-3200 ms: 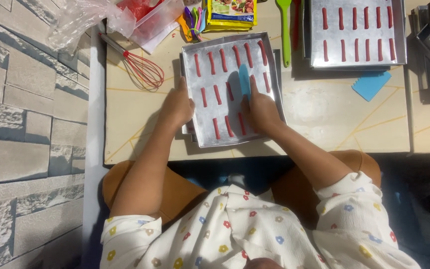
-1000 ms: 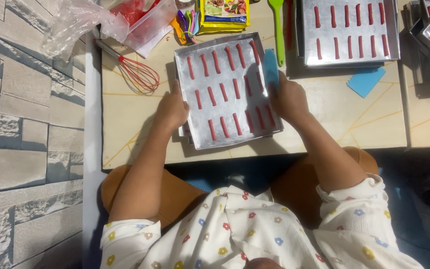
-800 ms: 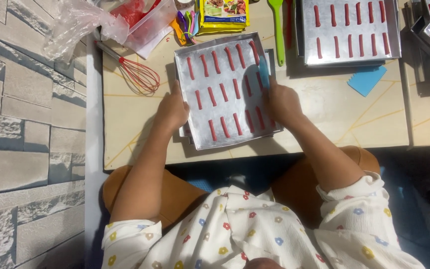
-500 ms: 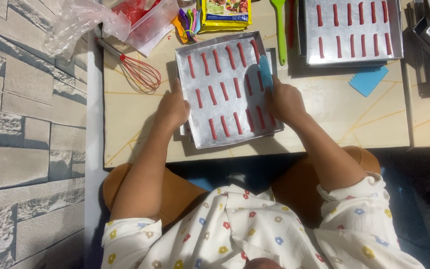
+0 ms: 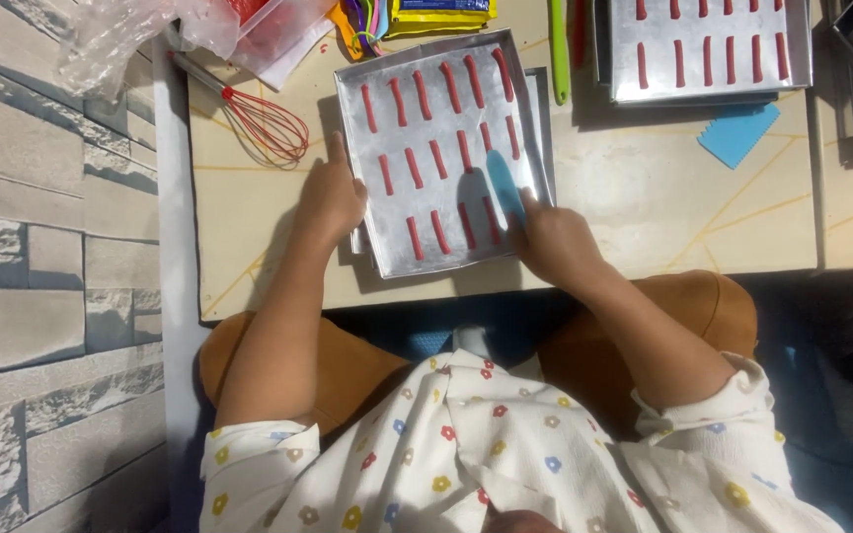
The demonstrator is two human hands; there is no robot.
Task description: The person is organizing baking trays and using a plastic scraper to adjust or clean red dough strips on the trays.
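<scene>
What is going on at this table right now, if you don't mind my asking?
A person seated at a pale table steadies a metal baking tray with the left hand at its edge. The right hand holds a blue scraper over the tray's near right part, among rows of red strips. A red whisk lies to the left, and a second tray of strips sits farther right beside another blue scraper.

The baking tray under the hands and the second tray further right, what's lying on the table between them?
In the head view, a green spatula lies between the near tray and the far tray.
</scene>
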